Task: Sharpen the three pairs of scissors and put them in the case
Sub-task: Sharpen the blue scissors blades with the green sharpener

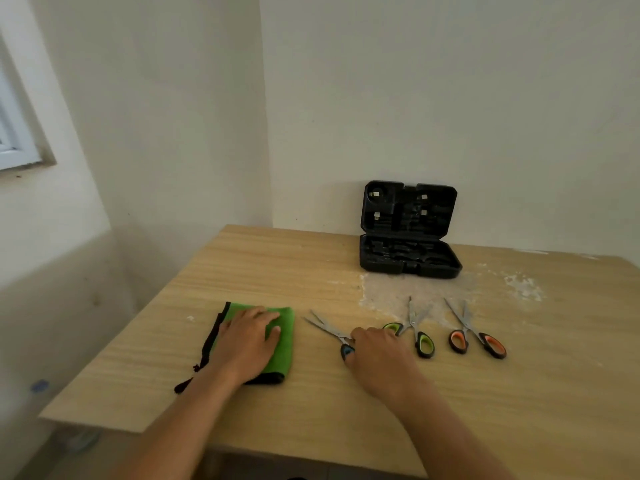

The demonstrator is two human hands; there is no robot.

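Note:
Three pairs of scissors lie open on the wooden table (346, 410). My right hand (379, 355) covers the handles of the blue-handled scissors (329, 329), whose blades point up and left; whether the fingers grip them is hidden. The green-handled scissors (414, 327) lie just right of that hand, and the orange-handled scissors (472, 332) lie farther right. My left hand (249, 344) rests flat, fingers straight, on a folded green cloth (282, 355) with a black edge. An open black case (408, 230) stands at the back by the wall, lid upright.
White dust or scuffed patches (415, 292) mark the tabletop in front of the case. The table's left edge overhangs the floor. A window frame (17, 133) sits in the left wall.

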